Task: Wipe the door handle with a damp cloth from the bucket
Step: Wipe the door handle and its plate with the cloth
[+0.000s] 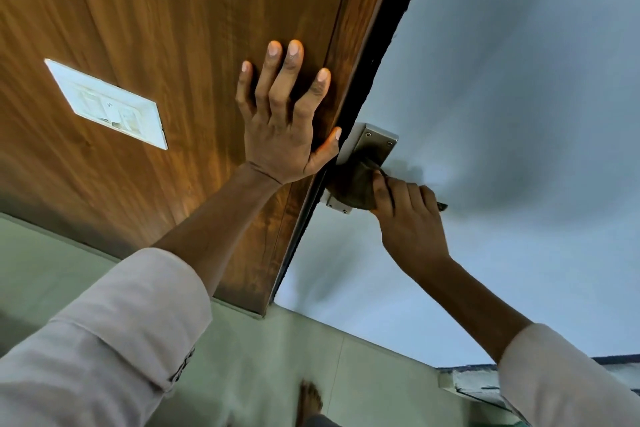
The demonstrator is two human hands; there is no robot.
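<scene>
From the head camera I see my left hand (284, 121) laid flat on the wooden door (156, 28), which fills the upper left of the frame. Its fingers are spread wide, palm against the wood, and the thumb reaches toward the door's dark edge at centre. The hand holds nothing.

Just right of centre, my right hand (408, 215) is curled around a dark, olive-brown cloth (356, 187), fingers bunched and gripping it. The cloth is pressed over the door handle; the lever itself is hidden beneath the cloth, so I cannot tell its shape. What I can see is the metal handle plate (374, 142), a brushed silver rectangle with small screws at its corners, its upper end bare above the cloth and its lower corner peeking out below. The plate sits on the pale blue-grey face (519, 80) that takes up the right side of the frame.

On the wood at the left there is a white rectangular sticker (110, 104) with faint printing; the writing is too blurred for me to read.

Both forearms come up from the bottom corners in light, rolled sleeves (121, 340). At the bottom centre, a bare foot (310, 402) stands on the pale tiled floor (259, 374).
</scene>
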